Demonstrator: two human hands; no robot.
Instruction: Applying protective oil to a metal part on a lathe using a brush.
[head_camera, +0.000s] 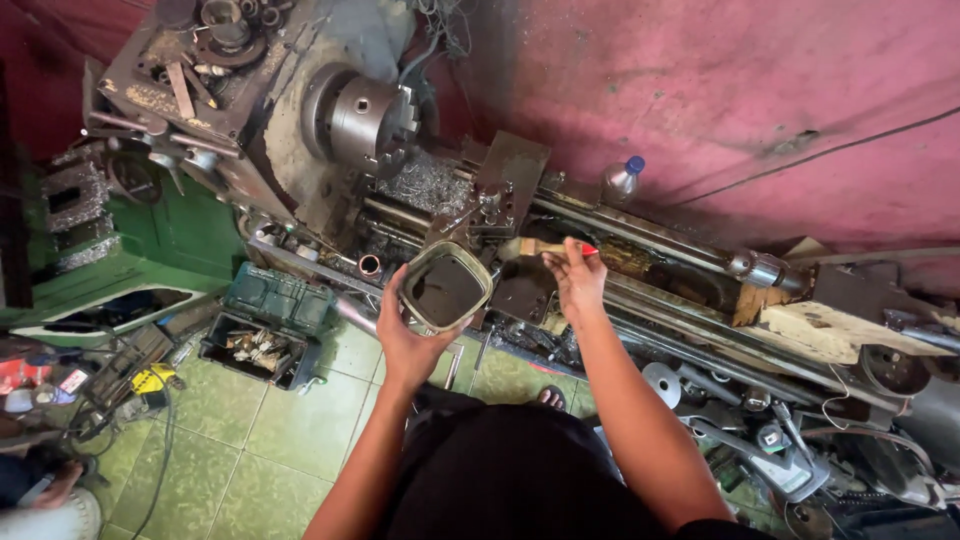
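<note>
My left hand (405, 335) grips a squarish open container (445, 287) with dark liquid inside, held above the lathe's carriage. My right hand (577, 280) is closed on a paintbrush (545, 247) with a wooden handle and a red tip, its bristles pointing left toward the tool post (500, 200). The brush sits just right of the container. The lathe chuck (372, 120) stands at upper left with metal chips (425, 185) piled beneath it.
A plastic bottle (620, 178) with a blue cap rests against the pink wall. An open green toolbox (265, 325) sits on the green tiled floor. Loose parts and cables lie at lower right and far left. A wooden block (765, 300) lies on the lathe bed.
</note>
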